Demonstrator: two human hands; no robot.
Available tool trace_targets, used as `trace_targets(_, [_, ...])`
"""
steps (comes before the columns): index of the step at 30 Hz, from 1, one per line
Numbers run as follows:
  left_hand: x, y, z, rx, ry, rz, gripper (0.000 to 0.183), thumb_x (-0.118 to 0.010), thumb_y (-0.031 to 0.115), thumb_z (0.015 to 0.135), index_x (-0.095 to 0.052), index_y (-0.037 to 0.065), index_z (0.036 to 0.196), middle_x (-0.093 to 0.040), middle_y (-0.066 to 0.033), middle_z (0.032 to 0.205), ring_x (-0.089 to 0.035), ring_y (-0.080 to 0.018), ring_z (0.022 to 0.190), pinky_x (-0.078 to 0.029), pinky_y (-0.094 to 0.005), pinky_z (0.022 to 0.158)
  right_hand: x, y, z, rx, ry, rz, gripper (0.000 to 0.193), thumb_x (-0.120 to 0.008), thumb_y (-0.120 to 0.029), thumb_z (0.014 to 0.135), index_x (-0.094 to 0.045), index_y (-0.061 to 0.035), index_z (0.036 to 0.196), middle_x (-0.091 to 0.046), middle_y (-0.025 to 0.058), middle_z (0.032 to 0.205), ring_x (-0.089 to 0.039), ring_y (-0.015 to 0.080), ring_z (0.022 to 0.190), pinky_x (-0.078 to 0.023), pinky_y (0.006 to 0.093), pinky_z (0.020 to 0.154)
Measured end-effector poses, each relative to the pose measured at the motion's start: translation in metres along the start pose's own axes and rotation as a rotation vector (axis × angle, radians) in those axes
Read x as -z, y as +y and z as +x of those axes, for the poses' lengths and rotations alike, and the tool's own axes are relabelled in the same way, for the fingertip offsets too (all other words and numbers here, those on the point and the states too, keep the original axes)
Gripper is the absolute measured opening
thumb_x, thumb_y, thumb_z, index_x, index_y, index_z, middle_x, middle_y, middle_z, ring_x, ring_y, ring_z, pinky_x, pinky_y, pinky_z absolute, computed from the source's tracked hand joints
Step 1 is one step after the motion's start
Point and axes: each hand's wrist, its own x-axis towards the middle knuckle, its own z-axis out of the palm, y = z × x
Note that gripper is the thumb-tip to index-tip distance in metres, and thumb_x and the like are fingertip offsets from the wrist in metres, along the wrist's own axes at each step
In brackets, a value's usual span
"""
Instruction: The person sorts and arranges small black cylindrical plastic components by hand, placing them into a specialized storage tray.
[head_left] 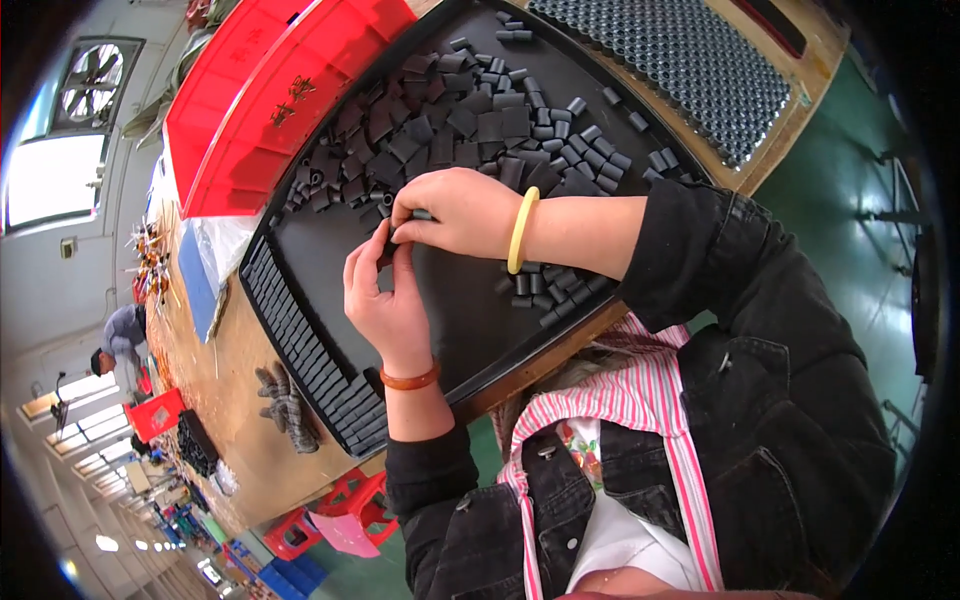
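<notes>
My left hand [388, 305] and my right hand [458, 212] meet over a large black tray [445, 350]. Thumb and fingers of both are pinched together around a small black piece, mostly covered by the fingertips. Another dark cylinder shows under the curled fingers of my right hand. Just beyond the hands lies a heap of flat black rubber-like pieces [465, 122], mixed with short black cylinders [590, 150]. More cylinders [555, 290] lie right of my hands, near the tray's near edge. Along the tray's left side, black cylinders [300, 335] stand packed in neat rows.
Red plastic bins [250, 110] stand at the far left against the tray. At the far right, a panel of many round metallic pieces [680, 70] lies on the wooden table [245, 400]. Dark gloves [290, 405] rest left of the tray. A person [122, 338] bends over farther left.
</notes>
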Motion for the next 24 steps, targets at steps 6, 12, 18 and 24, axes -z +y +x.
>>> trace_targets(6, [0.022,0.012,0.005,-0.047,-0.061,0.094,0.019,-0.069,0.001,0.079,-0.067,0.002,0.098,-0.064,-0.0099,0.089,-0.062,-0.0218,0.075,-0.051,-0.0303,0.07,-0.002,0.001,0.0,-0.037,-0.006,0.211,0.017,-0.064,-0.015,0.086,-0.064,0.0002,0.092,-0.066,0.011,0.085,-0.064,0.0202,0.081,-0.05,0.0307,0.074])
trace_targets(12, [0.11,-0.019,-0.015,-0.005,-0.079,0.271,0.019,-0.067,-0.002,0.08,-0.067,0.001,0.099,-0.062,-0.0085,0.093,-0.06,-0.018,0.082,-0.049,-0.0268,0.07,-0.001,-0.004,0.003,-0.172,0.002,0.424,0.015,-0.061,-0.016,0.091,-0.062,-0.0034,0.1,-0.058,-0.0007,0.079,-0.051,0.0063,0.068,-0.044,0.0222,0.062])
trace_targets(18, [0.157,-0.061,-0.062,0.0,-0.247,0.474,0.017,-0.07,0.006,0.078,-0.068,0.007,0.095,-0.063,-0.0066,0.092,-0.055,-0.026,0.09,-0.045,-0.0352,0.082,-0.004,-0.009,-0.001,-0.315,-0.098,0.441,0.02,-0.059,-0.024,0.093,-0.063,-0.0058,0.101,-0.054,-0.004,0.071,-0.043,0.0019,0.059,-0.035,0.0182,0.051])
trace_targets(24, [0.157,-0.076,-0.077,-0.094,-0.31,0.585,0.028,-0.066,0.009,0.08,-0.067,0.011,0.108,-0.066,-0.0022,0.102,-0.054,-0.0252,0.098,-0.042,-0.0355,0.09,0.002,-0.009,-0.001,-0.396,-0.06,0.391,0.022,-0.061,-0.024,0.09,-0.064,-0.0023,0.097,-0.058,0.0,0.071,-0.053,0.0086,0.069,-0.044,0.0245,0.066])
